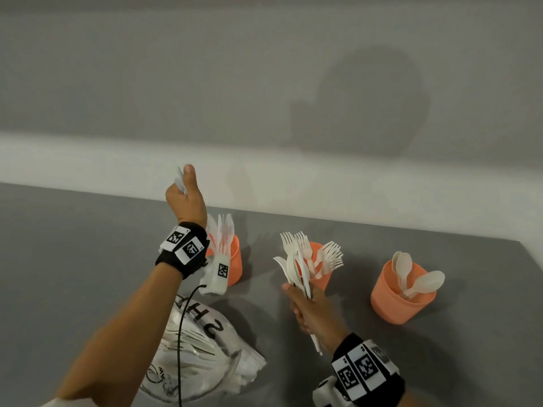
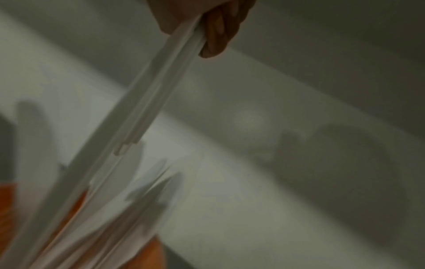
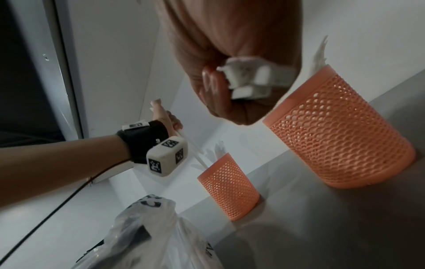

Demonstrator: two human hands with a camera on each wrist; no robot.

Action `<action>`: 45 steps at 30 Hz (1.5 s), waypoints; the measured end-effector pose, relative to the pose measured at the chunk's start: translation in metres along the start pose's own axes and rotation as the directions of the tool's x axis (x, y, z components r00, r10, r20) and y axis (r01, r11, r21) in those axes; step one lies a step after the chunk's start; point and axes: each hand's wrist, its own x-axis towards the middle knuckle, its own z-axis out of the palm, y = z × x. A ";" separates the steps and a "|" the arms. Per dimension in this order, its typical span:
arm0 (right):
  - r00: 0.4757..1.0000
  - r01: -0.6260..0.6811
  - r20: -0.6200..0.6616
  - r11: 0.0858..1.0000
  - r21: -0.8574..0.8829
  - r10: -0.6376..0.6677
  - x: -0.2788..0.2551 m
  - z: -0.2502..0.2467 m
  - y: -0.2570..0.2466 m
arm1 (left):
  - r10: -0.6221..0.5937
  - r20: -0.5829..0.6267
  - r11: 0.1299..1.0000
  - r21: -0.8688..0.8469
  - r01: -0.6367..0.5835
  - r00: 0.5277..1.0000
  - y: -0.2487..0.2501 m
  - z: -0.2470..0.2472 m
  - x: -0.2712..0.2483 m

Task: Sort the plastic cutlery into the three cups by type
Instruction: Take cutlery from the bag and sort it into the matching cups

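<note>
Grey tabletop [image 1: 88, 259] meets a pale wall at 12 o'clock. We count 3 orange cups: knife cup [image 1: 235, 259], fork cup [image 1: 321, 277] and spoon cup [image 1: 402, 301], running 9 to 3 o'clock. Our left hand [image 1: 185, 198] is raised above the knife cup, clenched round white knives [image 2: 147, 102]. Our right hand [image 1: 311, 312] grasps a mixed cutlery bundle [image 1: 296, 265] beside the fork cup. Clear bag [image 1: 199, 356] lies at 6 o'clock.

Plain room — grey table [image 1: 88, 245], bare wall [image 1: 264, 69]
</note>
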 end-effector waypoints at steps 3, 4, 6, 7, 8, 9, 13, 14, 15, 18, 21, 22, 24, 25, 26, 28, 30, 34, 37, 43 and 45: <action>1.000 -0.008 -0.019 1.000 0.002 0.008 0.001 -0.004 0.001 | -0.109 -0.061 0.993 0.036 0.111 0.992 -0.027 -0.007 -0.009; 1.000 -0.010 -0.030 1.000 0.003 0.010 0.001 -0.006 0.001 | -0.152 -0.077 0.986 0.058 0.157 0.985 -0.035 -0.008 -0.013; 0.999 -0.012 -0.051 1.000 0.003 0.012 0.002 -0.009 0.001 | -0.240 -0.091 0.961 0.119 0.250 0.966 -0.049 -0.013 -0.021; 0.998 -0.012 -0.061 1.000 0.008 0.012 0.002 -0.010 0.000 | -0.283 -0.087 0.944 0.148 0.293 0.955 -0.054 -0.015 -0.024; 0.997 -0.010 -0.071 1.000 0.022 0.012 0.002 -0.011 0.000 | -0.321 -0.073 0.927 0.182 0.329 0.944 -0.058 -0.017 -0.026; 0.997 -0.009 -0.077 0.999 0.038 0.012 0.002 -0.010 -0.001 | -0.347 -0.042 0.909 0.229 0.348 0.937 -0.062 -0.020 -0.028; 0.998 0.016 -0.067 0.999 0.031 -0.014 0.000 -0.005 -0.003 | -0.384 0.127 0.875 0.367 0.316 0.915 -0.066 -0.027 -0.029; 0.998 0.021 -0.055 1.000 0.021 -0.020 -0.001 -0.004 -0.002 | -0.381 0.157 0.874 0.382 0.300 0.911 -0.066 -0.027 -0.028; 0.999 0.024 -0.043 1.000 0.013 -0.024 -0.002 -0.003 -0.002 | -0.361 0.175 0.875 0.405 0.267 0.916 -0.064 -0.027 -0.028; 0.999 0.035 -0.023 0.999 0.000 -0.035 -0.003 0.000 0.000 | -0.243 0.172 0.854 0.504 0.126 0.955 -0.055 -0.023 -0.030; 0.998 0.052 -0.029 0.998 -0.023 -0.052 -0.003 0.001 0.003 | -0.133 0.112 0.793 0.608 0.038 0.985 -0.044 -0.022 -0.035; 0.997 0.059 -0.038 0.998 -0.031 -0.060 -0.003 0.001 0.004 | -0.091 0.083 0.786 0.617 0.020 0.992 -0.037 -0.021 -0.037; 0.994 0.092 -0.054 0.995 -0.050 -0.095 -0.002 0.000 0.006 | 0.005 0.061 0.824 0.565 -0.039 0.998 -0.019 -0.019 -0.047; 0.991 0.116 -0.064 0.991 -0.060 -0.120 -0.001 0.001 0.006 | 0.031 0.081 0.855 0.514 -0.068 0.996 -0.009 -0.016 -0.054; 0.986 0.146 -0.069 0.987 -0.068 -0.151 -0.001 0.001 0.005 | 0.016 0.135 0.883 0.463 -0.077 0.991 0.002 -0.014 -0.063; 0.973 0.210 -0.079 0.972 -0.102 -0.219 0.002 0.004 0.005 | -0.085 0.351 0.915 0.397 -0.066 0.932 0.018 -0.008 -0.086; 0.958 0.250 -0.108 0.958 -0.140 -0.265 0.005 0.006 0.006 | -0.185 0.564 0.893 0.439 -0.103 0.804 0.027 -0.003 -0.114; 0.929 0.315 -0.120 0.917 -0.244 -0.351 -0.002 0.008 0.006 | -0.267 0.652 0.864 0.488 -0.123 0.709 0.021 0.002 -0.157; 0.930 0.319 -0.127 0.929 -0.188 -0.345 -0.006 0.004 0.008 | -0.264 0.614 0.874 0.478 -0.085 0.744 0.020 0.005 -0.163; 0.927 0.334 -0.100 0.917 -0.221 -0.362 -0.003 0.001 0.015 | -0.378 0.564 0.889 0.441 0.119 0.734 0.037 0.007 -0.147; 0.915 0.357 -0.097 0.897 -0.260 -0.392 -0.003 0.004 0.013 | -0.416 0.573 0.877 0.459 0.144 0.706 0.039 0.007 -0.144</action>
